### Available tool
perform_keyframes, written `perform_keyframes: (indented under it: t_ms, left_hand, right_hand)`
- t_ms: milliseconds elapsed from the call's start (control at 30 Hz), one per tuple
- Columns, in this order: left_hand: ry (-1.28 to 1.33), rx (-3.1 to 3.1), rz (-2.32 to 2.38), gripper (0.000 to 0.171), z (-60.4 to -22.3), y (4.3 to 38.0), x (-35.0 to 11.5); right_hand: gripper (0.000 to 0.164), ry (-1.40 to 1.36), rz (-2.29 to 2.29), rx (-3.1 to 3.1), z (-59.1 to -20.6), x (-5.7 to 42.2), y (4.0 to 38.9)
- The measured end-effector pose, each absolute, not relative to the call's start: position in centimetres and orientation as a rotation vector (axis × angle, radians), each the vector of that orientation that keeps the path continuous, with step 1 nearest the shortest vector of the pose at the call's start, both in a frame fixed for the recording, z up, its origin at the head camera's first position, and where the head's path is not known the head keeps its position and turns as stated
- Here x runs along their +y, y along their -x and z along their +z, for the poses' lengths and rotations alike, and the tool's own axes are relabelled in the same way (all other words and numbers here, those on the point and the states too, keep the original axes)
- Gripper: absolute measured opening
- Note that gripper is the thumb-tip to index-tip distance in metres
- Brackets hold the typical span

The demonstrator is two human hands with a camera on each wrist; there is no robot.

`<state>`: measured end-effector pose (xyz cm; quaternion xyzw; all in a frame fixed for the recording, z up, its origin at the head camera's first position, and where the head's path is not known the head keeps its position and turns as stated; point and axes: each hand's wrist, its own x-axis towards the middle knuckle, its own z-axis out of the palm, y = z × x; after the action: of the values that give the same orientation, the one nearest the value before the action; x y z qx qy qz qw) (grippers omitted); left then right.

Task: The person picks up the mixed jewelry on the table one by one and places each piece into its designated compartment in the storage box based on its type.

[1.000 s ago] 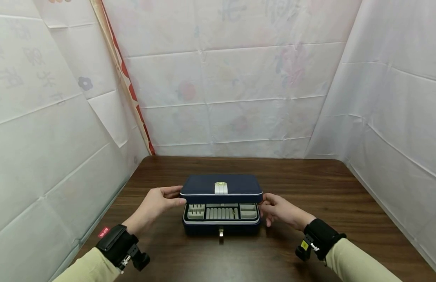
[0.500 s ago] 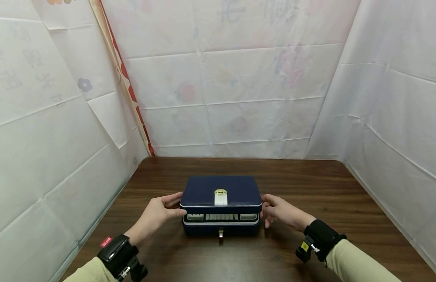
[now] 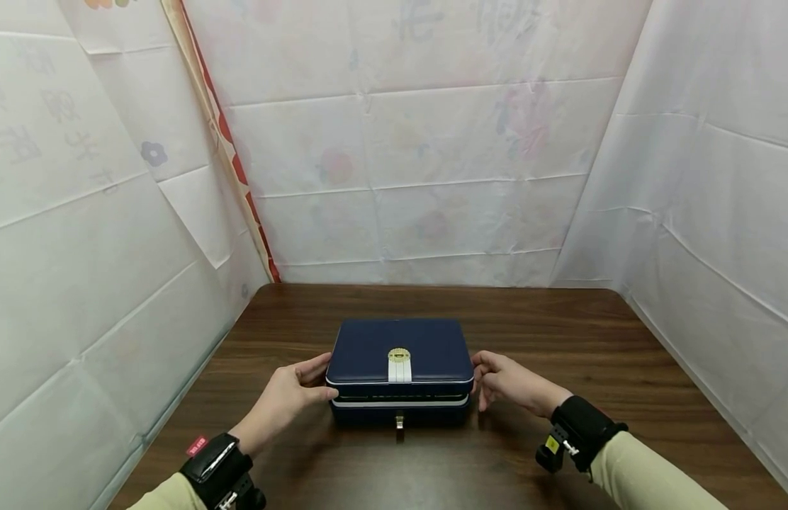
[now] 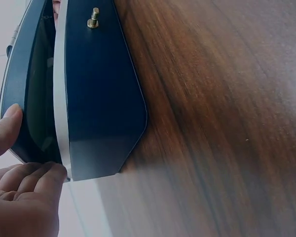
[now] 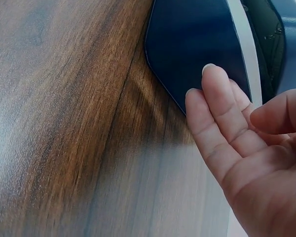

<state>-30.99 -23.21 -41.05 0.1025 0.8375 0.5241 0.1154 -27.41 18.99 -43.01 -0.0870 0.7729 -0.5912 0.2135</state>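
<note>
A dark navy jewelry box (image 3: 399,418) sits on the table, its lid (image 3: 368,347) lowered to a narrow gap above the white-trimmed base. The lid carries a white strap with a gold emblem (image 3: 399,356); a gold clasp post (image 4: 93,19) stands out from the base's front. My left hand (image 3: 290,397) holds the lid's front left corner, thumb on the front face and fingers along the side. At the box's right side is my right hand (image 3: 511,382), its fingers (image 5: 219,94) loosely extended beside the base and its thumb near the rim. The inner compartments are hidden.
A brown wood-grain table (image 3: 579,340) carries the box near its middle. White printed sheets (image 3: 432,142) hang behind and on both sides. Black wrist straps with small cameras (image 3: 550,457) sit on both forearms.
The lid has come down from about half open to nearly closed, covering the pale compartments. My left hand has moved slightly down with it; the right hand has stayed nearly in place.
</note>
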Motion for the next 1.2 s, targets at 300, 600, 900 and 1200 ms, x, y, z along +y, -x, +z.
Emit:
perform_keyframes:
  t_ms: [300, 600, 900, 1200]
  left_hand:
    - [-0.316, 2.509, 1.482, 0.076, -41.4, 30.7, -23.1]
    - [-0.297, 2.508, 1.475, 0.077, -41.7, 30.4, -22.9]
    - [-0.311, 2.497, 1.491, 0.082, -42.4, 30.0, -23.0]
    - [-0.44, 2.375, 1.535, 0.081, -42.6, 30.5, -23.9]
  right_hand:
    - [0.047, 0.232, -1.641, 2.15, -42.9, 19.0, 27.3]
    - [0.046, 0.194, -1.631, 2.162, -42.8, 19.1, 27.5]
    - [0.044, 0.193, -1.61, 2.18, -42.9, 19.0, 27.5]
    - [0.039, 0.201, -1.591, 2.189, -42.4, 19.5, 27.5]
